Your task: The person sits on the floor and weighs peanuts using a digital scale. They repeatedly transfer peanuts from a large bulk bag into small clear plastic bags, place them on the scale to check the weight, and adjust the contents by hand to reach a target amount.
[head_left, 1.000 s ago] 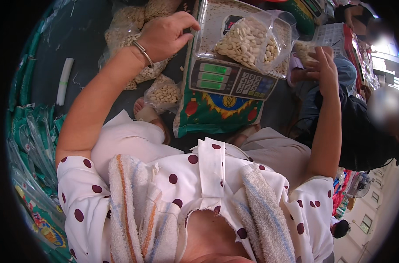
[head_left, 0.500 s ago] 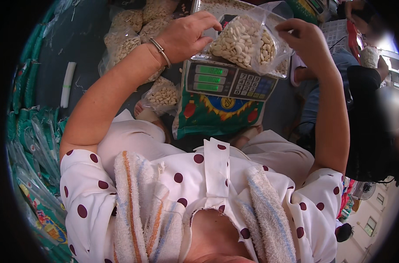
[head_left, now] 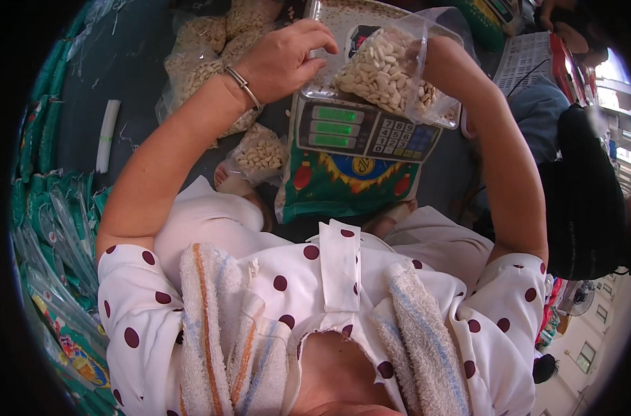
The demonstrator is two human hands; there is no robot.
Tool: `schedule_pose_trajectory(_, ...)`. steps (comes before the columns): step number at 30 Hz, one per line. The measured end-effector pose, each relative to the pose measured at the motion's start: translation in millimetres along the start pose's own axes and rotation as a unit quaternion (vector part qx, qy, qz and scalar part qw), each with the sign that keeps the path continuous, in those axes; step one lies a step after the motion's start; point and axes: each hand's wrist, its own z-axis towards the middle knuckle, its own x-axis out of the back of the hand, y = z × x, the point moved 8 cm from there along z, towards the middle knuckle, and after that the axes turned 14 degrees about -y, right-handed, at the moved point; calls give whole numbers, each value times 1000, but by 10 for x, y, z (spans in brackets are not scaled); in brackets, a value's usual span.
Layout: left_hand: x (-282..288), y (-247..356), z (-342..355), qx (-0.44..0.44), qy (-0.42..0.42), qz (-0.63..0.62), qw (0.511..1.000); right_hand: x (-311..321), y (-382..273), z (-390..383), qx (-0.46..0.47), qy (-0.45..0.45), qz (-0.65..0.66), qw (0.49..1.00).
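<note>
A clear plastic bag of pale, flat seeds (head_left: 379, 68) that look like pumpkin seeds lies tilted on the metal pan (head_left: 336, 15) of a digital scale (head_left: 335, 127) with lit green readouts. Into the bag's mouth, at its right end, reaches my right hand (head_left: 455, 68); its fingertips are hidden among plastic and seeds. My left hand (head_left: 287, 61) hovers at the pan's left edge, thumb and fingers apart, holding nothing. Below the scale's keypad sits a green printed sack (head_left: 322, 187).
More filled seed bags (head_left: 197, 80) stand at the far left, and a smaller bag (head_left: 258, 154) sits near my foot. A white roll (head_left: 107, 136) lies on the dark floor. Green packaging (head_left: 58, 229) lines the left side. A white plastic crate (head_left: 525, 59) and people are at the right.
My right hand has moved left and down from beside the bag's right edge into its mouth. My left hand has drawn back slightly leftward from the bag.
</note>
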Motion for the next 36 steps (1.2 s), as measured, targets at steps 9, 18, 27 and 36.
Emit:
schedule_pose_trajectory(9, 157, -68, -201, 21, 29, -4, 999, 597, -421, -1304, 10, 23, 442, 897)
schedule_pose_trajectory(18, 237, -27, -251, 42, 8, -29, 999, -235, -1055, -1392, 63, -152, 474, 865)
schedule_pose_trajectory(27, 281, 4, -306, 51, 4, -25, 998, -791, -1740, -835, 165, -112, 255, 946)
schedule_pose_trajectory(36, 236, -64, -348, 24, 22, 11, 999, -20, -1728, -1103, 241, 152, 217, 934)
